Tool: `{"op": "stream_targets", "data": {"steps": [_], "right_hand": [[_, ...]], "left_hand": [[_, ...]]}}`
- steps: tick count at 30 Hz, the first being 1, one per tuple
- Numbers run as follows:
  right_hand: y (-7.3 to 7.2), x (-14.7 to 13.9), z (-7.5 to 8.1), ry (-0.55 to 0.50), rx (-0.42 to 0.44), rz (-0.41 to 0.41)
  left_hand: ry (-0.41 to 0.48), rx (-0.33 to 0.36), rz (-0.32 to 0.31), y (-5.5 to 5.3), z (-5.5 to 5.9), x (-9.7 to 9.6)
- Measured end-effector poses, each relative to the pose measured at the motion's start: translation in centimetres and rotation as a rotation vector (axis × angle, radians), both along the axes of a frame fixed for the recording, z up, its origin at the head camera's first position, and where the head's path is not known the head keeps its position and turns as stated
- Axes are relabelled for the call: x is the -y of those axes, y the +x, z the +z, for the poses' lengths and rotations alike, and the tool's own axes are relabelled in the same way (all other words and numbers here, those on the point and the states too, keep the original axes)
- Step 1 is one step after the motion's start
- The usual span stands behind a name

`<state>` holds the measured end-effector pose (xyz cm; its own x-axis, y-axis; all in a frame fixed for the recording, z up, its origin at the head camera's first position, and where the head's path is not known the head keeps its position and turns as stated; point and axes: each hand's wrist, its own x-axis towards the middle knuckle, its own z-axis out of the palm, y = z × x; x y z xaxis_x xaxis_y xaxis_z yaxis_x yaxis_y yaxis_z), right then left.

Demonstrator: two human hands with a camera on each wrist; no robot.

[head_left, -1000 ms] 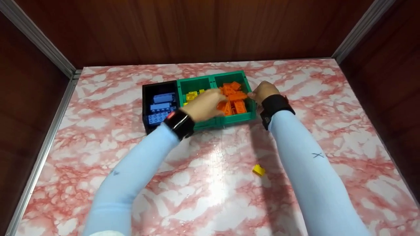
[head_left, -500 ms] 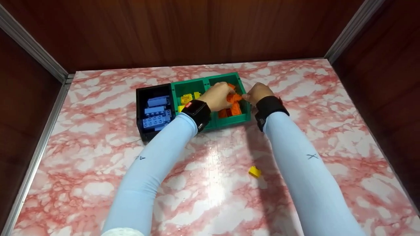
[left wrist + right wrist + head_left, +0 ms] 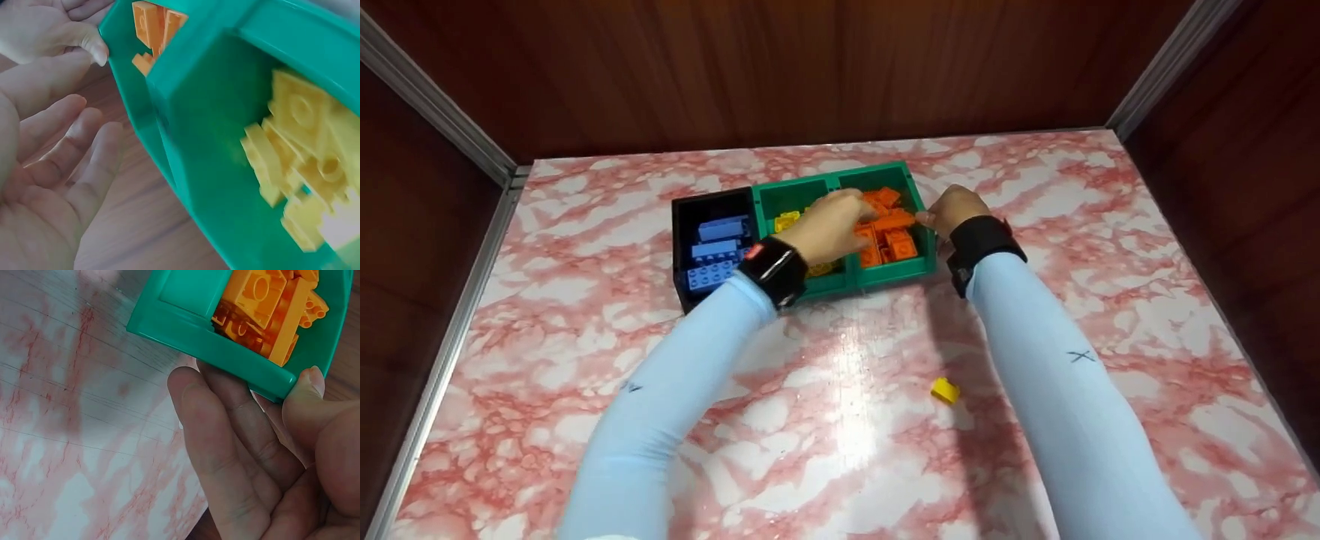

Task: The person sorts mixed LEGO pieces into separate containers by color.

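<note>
My right hand (image 3: 958, 208) grips the right end of a green two-compartment bin (image 3: 896, 279). In the right wrist view its thumb (image 3: 309, 385) lies at the rim and the fingers are against the outside wall. Orange toy bricks (image 3: 898, 244) fill the right compartment. Over the divider hovers my left hand (image 3: 829, 227), partly covering the yellow bricks (image 3: 304, 112) in the middle compartment. In the left wrist view its fingers (image 3: 93, 169) are loosely bent with nothing held between them.
A black bin (image 3: 681, 247) with blue bricks (image 3: 716, 251) adjoins the green bin's left side. One yellow brick (image 3: 945, 390) lies on the marbled tabletop (image 3: 780, 435), near the right forearm. Dark wood panels (image 3: 810, 75) stand behind and on both sides.
My left hand reached right into the orange bricks half a second ago, then drew back left over the divider. The orange bricks lie slightly differently. The right hand has kept its grip.
</note>
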<state>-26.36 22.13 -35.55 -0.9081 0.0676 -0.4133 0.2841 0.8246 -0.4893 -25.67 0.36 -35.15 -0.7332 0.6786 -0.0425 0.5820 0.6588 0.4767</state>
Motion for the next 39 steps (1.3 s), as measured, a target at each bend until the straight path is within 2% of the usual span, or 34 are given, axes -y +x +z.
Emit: {"op": "stream_targets", "data": {"steps": [4,10,13,16,22,28,33,39], "right_hand": [[0.2,0.2,0.1,0.003,-0.019,0.022],[0.5,0.4,0.2,-0.011,-0.019,0.022],[0.5,0.4,0.3,-0.028,0.001,-0.005],[0.5,0.3,0.5,-0.012,-0.007,0.012],[0.3,-0.1,0.7,0.011,-0.005,0.043],[-0.3,-0.3,0.5,0.039,0.013,0.051],[-0.2,-0.3,0.1,0.030,0.003,0.061],[0.3,-0.2,-0.1,0.049,-0.029,0.091]], "left_hand": [[-0.009,-0.026,-0.011,1.4,-0.1,2.6],[0.008,-0.051,-0.024,3.9,-1.2,7.1],[0.025,-0.051,-0.007,5.5,-1.9,9.5],[0.041,-0.050,0.019,7.1,-2.7,11.7],[0.051,-0.071,0.111,10.1,-4.2,15.9],[0.037,0.041,0.271,12.8,-5.7,19.2],[0.040,0.073,0.344,15.0,-7.3,21.1],[0.022,0.120,0.399,17.2,-8.6,22.2]]}}
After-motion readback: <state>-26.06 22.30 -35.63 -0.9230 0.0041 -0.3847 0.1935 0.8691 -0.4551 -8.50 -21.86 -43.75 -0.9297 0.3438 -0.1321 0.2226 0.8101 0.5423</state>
